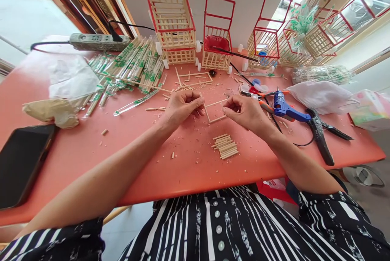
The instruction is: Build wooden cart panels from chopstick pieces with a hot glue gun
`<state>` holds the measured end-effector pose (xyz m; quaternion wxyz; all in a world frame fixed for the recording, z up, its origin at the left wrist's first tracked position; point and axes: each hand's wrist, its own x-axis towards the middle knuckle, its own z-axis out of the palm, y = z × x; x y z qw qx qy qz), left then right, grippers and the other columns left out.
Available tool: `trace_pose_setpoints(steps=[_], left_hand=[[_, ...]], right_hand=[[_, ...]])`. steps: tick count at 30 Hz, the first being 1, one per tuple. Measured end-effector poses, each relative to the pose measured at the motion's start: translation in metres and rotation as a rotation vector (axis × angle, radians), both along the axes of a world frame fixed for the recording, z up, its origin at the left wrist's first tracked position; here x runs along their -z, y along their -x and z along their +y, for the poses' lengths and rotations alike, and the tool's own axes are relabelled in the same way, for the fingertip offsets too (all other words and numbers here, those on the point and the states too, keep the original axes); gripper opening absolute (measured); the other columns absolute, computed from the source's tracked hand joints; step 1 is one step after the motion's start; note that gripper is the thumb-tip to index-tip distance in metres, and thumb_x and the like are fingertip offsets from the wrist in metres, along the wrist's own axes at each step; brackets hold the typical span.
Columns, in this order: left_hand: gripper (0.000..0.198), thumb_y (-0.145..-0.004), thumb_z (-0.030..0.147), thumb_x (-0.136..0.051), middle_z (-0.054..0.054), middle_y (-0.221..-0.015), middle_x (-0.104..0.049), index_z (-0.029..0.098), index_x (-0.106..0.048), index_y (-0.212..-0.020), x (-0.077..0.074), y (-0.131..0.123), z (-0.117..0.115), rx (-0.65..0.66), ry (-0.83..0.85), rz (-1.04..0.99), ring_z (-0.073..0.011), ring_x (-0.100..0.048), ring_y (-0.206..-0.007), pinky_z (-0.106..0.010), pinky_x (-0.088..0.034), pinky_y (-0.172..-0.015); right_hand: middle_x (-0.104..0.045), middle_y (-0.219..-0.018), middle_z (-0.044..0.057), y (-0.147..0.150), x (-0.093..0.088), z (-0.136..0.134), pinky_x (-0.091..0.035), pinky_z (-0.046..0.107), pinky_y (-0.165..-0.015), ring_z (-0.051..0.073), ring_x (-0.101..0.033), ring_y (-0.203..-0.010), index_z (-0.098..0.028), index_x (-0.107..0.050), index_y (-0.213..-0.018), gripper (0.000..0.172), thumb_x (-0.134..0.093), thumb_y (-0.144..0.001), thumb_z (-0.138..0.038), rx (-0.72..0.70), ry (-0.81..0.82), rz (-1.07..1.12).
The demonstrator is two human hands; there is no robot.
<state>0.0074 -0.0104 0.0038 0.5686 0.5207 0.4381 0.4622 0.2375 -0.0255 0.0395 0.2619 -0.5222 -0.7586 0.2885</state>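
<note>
Between my hands is a small rectangular frame of thin wooden sticks [217, 120], held over the red table. My left hand [184, 106] is closed, thumb and fingertips pinching at the frame's left side. With thumb and forefinger together, my right hand [242, 111] grips the right side, so that end is hidden. Just below the frame lies a pile of short cut sticks [226, 147], roughly side by side. Behind the hands, a larger stick outline [195, 75] lies flat on the table.
Small stick carts with red edging [173, 29] line the back. Wrapped chopsticks [134, 64] and a power strip [97, 42] lie left, with a phone [22, 163] nearer. A blue glue gun [283, 108] with black handles lies right, by a plastic bag [319, 96]. Wood crumbs are scattered about.
</note>
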Motion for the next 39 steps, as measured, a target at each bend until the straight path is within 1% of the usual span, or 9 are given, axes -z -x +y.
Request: trace_pose_setpoints(steps=[3,6,9,14,17,22,26,30,39], left_hand=[[0.025,-0.077,0.035,-0.083,-0.003,-0.064,-0.072,0.017,-0.068,-0.07,0.0,-0.001,-0.001,0.019,0.01,-0.002,-0.0153,-0.072,-0.055,-0.022,-0.057,-0.051],[0.025,-0.077,0.036,-0.083,-0.004,-0.064,-0.073,0.017,-0.068,-0.07,0.0,-0.001,-0.001,0.021,0.008,0.01,-0.0162,-0.072,-0.055,-0.022,-0.056,-0.05],[0.025,-0.079,0.035,-0.083,-0.004,-0.064,-0.073,0.018,-0.068,-0.071,0.0,-0.001,-0.001,0.022,0.001,0.021,-0.0164,-0.073,-0.056,-0.022,-0.057,-0.051],[0.022,-0.081,0.032,-0.081,-0.004,-0.066,-0.074,0.017,-0.068,-0.073,-0.001,-0.002,-0.002,0.029,0.015,0.023,-0.0167,-0.074,-0.057,-0.022,-0.056,-0.051],[0.024,-0.081,0.034,-0.083,-0.005,-0.066,-0.074,0.017,-0.068,-0.073,0.0,-0.002,-0.002,0.039,0.015,0.027,-0.0178,-0.075,-0.058,-0.022,-0.055,-0.05],[0.024,-0.083,0.034,-0.083,-0.006,-0.065,-0.075,0.017,-0.069,-0.074,0.003,-0.001,-0.002,0.054,0.012,0.0,-0.0175,-0.075,-0.058,-0.021,-0.055,-0.05],[0.025,-0.085,0.034,-0.083,-0.005,-0.064,-0.075,0.017,-0.068,-0.073,0.003,-0.001,-0.001,0.051,0.025,0.015,-0.0166,-0.075,-0.057,-0.02,-0.055,-0.049],[0.024,-0.085,0.031,-0.083,-0.005,-0.063,-0.074,0.017,-0.068,-0.072,0.0,-0.002,-0.002,0.047,0.02,0.02,-0.0157,-0.074,-0.056,-0.019,-0.054,-0.049],[0.026,-0.083,0.035,-0.084,-0.006,-0.065,-0.076,0.017,-0.068,-0.074,0.001,-0.001,-0.001,0.052,0.021,0.031,-0.0179,-0.076,-0.059,-0.021,-0.056,-0.05]], right_hand=[[-0.071,-0.079,0.002,0.006,0.004,0.001,-0.044,0.029,-0.074,0.015,-0.061,-0.073,-0.018,-0.07,-0.083,0.007,-0.067,-0.089,-0.021,0.016,-0.052,-0.116],[-0.074,-0.088,0.006,0.01,0.007,-0.001,-0.043,0.03,-0.076,0.016,-0.061,-0.076,-0.018,-0.07,-0.083,0.007,-0.067,-0.089,-0.019,0.012,-0.156,-0.217],[-0.074,-0.089,0.006,0.011,0.005,-0.005,-0.042,0.029,-0.074,0.017,-0.06,-0.075,-0.018,-0.07,-0.085,0.007,-0.065,-0.091,-0.019,0.012,-0.198,-0.255],[-0.075,-0.082,0.004,0.016,0.003,-0.009,-0.04,0.028,-0.07,0.016,-0.061,-0.071,-0.018,-0.071,-0.088,0.008,-0.064,-0.092,-0.019,0.046,-0.153,-0.265],[-0.076,-0.084,0.005,0.018,0.006,-0.008,-0.041,0.028,-0.071,0.016,-0.062,-0.072,-0.018,-0.072,-0.087,0.008,-0.065,-0.092,-0.019,0.031,-0.137,-0.254],[-0.079,-0.089,0.006,0.016,0.008,-0.009,-0.043,0.029,-0.073,0.017,-0.064,-0.075,-0.018,-0.074,-0.087,0.009,-0.066,-0.092,-0.018,0.024,-0.181,-0.25],[-0.08,-0.087,0.005,0.015,0.006,-0.009,-0.045,0.029,-0.073,0.017,-0.066,-0.073,-0.018,-0.075,-0.088,0.008,-0.067,-0.092,-0.02,0.061,-0.108,-0.229],[-0.08,-0.086,0.005,0.017,0.006,-0.008,-0.045,0.028,-0.071,0.016,-0.066,-0.073,-0.017,-0.075,-0.089,0.008,-0.068,-0.09,-0.017,0.046,-0.068,-0.187],[-0.081,-0.088,0.003,0.02,0.009,-0.011,-0.047,0.027,-0.07,0.015,-0.067,-0.07,-0.019,-0.076,-0.088,0.01,-0.067,-0.088,-0.015,0.046,-0.01,-0.112]])
